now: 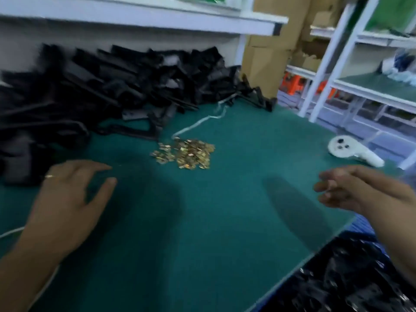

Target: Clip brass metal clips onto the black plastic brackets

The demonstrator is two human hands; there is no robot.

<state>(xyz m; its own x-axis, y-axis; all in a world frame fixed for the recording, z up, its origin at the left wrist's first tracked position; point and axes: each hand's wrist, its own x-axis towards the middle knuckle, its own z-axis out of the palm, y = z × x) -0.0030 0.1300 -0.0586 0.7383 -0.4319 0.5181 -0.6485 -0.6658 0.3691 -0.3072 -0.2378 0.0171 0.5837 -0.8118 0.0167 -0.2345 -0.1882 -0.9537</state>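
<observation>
A small heap of brass clips (188, 153) lies on the green mat (202, 221) near the middle. Behind it, a big pile of black plastic brackets (101, 91) fills the back left of the bench against the wall. My left hand (67, 199) hovers over the mat at the left, fingers spread and relaxed, holding nothing. My right hand (351, 190) hangs over the mat's right edge with loosely curled fingers; nothing shows in it. The frame is blurred by motion.
A white cord (198, 120) runs from the bracket pile toward the clips. A white handheld device (346, 149) lies at the right edge. A black plastic bag (337, 278) sits below the bench at the lower right. White shelving (337, 64) and cardboard boxes (270, 52) stand behind.
</observation>
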